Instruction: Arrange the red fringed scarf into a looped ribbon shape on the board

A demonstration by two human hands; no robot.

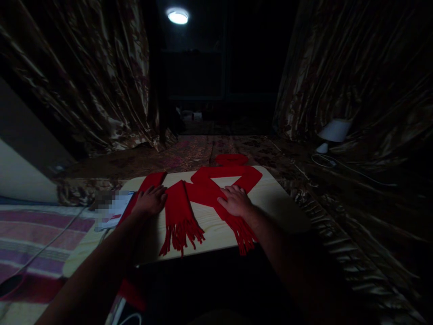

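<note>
A long red fringed scarf [203, 192] lies folded in zigzag bands across a small pale wooden table [270, 198]. Two fringed ends hang toward the table's near edge. My left hand [149, 201] rests flat on the scarf's left band, fingers stretched out. My right hand [236, 200] lies flat on the right band, fingers spread, just above one fringed end. Neither hand grips anything. A separate red piece [232, 159] lies beyond the table's far edge.
A white paper or booklet [113, 208] sits at the table's left corner. A striped cloth [30, 239] covers the left. Shiny dark curtains hang on both sides. A small white lamp [333, 134] with a cord stands at right. A ceiling light [177, 16] glows above.
</note>
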